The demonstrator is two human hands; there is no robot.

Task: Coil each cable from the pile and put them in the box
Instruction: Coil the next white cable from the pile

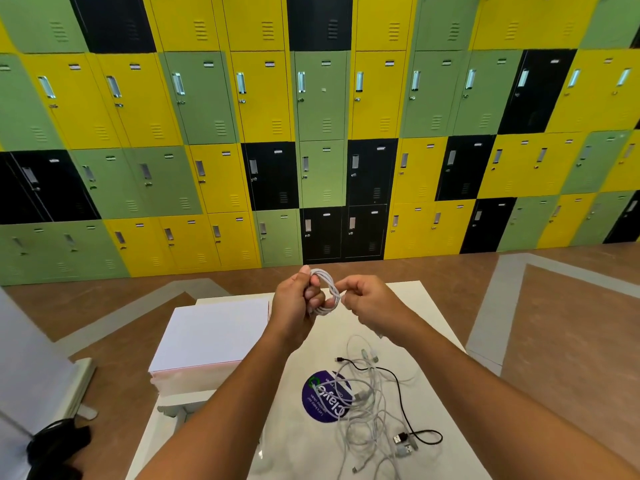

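A white cable (pixel 327 289) is wound into a small coil held up over the far part of the white table (pixel 426 306). My left hand (pixel 294 301) grips the coil, fingers curled through its loops. My right hand (pixel 367 299) pinches the coil's right side, where the cable's end meets it. Below, near the table's front, lies a tangled pile of white cables (pixel 369 407) with one black cable (pixel 403 403) running through it. The white box (pixel 211 336) stands at the table's left, its top looking flat and white.
A round purple sticker (pixel 317 398) lies on the table under the pile's left edge. A wall of green, yellow and black lockers (pixel 311 133) stands behind, across a brown floor. A dark object (pixel 57 441) sits on the floor at the lower left.
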